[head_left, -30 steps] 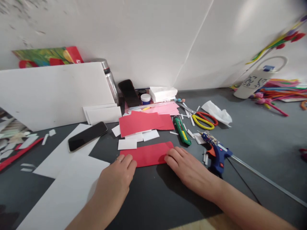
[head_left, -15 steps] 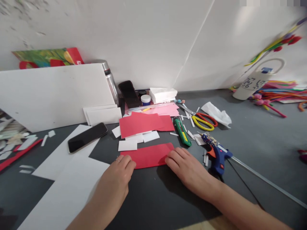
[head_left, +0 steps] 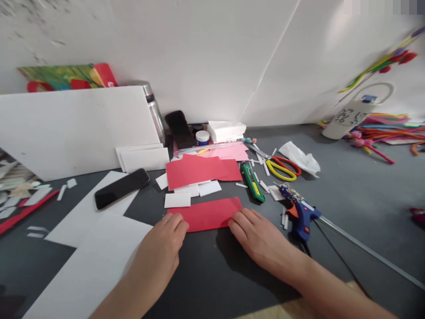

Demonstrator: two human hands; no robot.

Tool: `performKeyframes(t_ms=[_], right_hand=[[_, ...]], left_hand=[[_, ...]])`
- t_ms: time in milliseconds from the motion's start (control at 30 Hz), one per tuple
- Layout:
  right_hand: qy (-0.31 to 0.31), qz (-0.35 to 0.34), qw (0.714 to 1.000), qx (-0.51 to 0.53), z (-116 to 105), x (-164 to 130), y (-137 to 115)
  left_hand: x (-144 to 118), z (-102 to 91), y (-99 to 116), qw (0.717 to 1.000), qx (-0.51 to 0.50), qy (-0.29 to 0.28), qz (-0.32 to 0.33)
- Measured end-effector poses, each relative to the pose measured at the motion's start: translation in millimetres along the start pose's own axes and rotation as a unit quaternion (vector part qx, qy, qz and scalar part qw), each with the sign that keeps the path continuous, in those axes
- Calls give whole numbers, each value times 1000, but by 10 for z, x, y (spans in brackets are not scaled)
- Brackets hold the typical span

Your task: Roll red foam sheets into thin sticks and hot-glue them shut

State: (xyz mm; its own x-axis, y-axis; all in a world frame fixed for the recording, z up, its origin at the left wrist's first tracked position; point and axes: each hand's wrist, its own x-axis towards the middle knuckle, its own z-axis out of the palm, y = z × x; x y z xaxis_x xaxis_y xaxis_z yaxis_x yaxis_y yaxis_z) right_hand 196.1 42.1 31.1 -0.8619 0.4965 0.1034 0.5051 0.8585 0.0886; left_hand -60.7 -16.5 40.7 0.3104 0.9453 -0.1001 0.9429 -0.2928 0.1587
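- Head camera is showing us our two hands lying on a red paper strip (head_left: 207,213) on the dark table (head_left: 348,186).
- Our left hand (head_left: 162,252) is lying flat with the fingers close together, and the fingertips are pressing down on the left end of the red paper strip.
- Our right hand (head_left: 259,237) is lying flat too, with the fingers a little spread, and it is pressing on the right end of the red paper strip. It is not pinching anything.
- The red paper strip is lying flat, right in front of us, between our two hands.
- Just behind the red paper strip we are seeing small white cards (head_left: 177,200) and more red sheets (head_left: 199,170).
- To the right of the red paper strip, a green cutter (head_left: 252,181) is lying close by, and a blue glue gun (head_left: 300,215) is sitting just beside our right hand.
- Farther behind and to the right of the red paper strip, yellow and red scissors (head_left: 282,167) are lying.
- To the left of the red paper strip, a black phone (head_left: 121,188) is resting on white paper (head_left: 89,261).
- To do this well, we think we should be pushing down softly and evenly on both ends, so the red paper strip is staying flat and not sliding.
- We should be keeping our right hand away from the tip of the blue glue gun, because it may be hot.
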Motion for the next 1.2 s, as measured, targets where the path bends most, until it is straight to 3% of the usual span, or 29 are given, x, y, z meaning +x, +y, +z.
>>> performKeyframes(t_ms=[267, 533, 1000, 1200], right_hand=[[11, -26, 999, -27, -136, 107, 3], [-2, 108, 988, 106, -45, 101, 23], [18, 97, 971, 217, -59, -11, 103], [-5, 100, 942, 319, -108, 57, 283]], left_hand=[[31, -31, 9, 1000, 7, -21, -1], [-4, 5, -7, 1000, -7, 6, 1], [16, -45, -58, 991, -133, 9, -27], [24, -56, -131, 980, -197, 19, -38]])
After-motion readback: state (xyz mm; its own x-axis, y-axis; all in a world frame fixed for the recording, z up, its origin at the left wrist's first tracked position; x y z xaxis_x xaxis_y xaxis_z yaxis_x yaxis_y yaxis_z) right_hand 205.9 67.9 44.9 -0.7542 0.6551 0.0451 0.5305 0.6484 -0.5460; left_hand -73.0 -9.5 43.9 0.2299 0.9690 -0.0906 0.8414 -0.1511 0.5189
